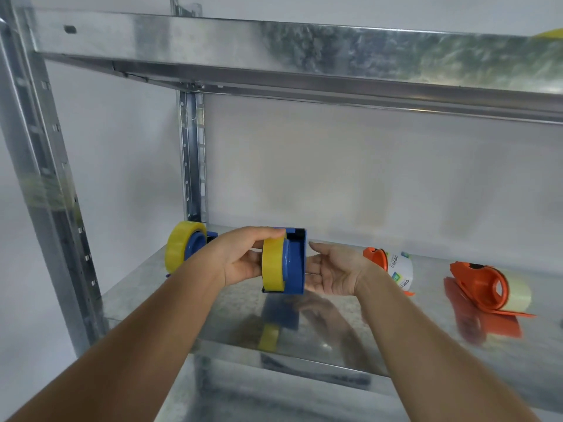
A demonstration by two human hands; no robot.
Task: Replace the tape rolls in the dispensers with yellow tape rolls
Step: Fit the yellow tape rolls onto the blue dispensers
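My left hand (240, 255) grips a blue dispenser (294, 263) loaded with a yellow tape roll (272, 266), held just above the metal shelf (231, 312). My right hand (335, 269) is beside the dispenser's right side, palm up, fingers apart, fingertips near or touching it. A second blue dispenser (196, 245) with a yellow roll (178, 245) stands at the back left, partly behind my left wrist. To the right lie two orange dispensers: one (377, 258) with a white labelled roll (400, 269), one (478, 287) with a pale clear roll (515, 292).
The galvanised rack has an upper shelf (304, 47) overhead and uprights at the left (45, 178) and back (192, 153). A white wall is behind. Something yellow (551, 33) shows on the upper shelf at the far right.
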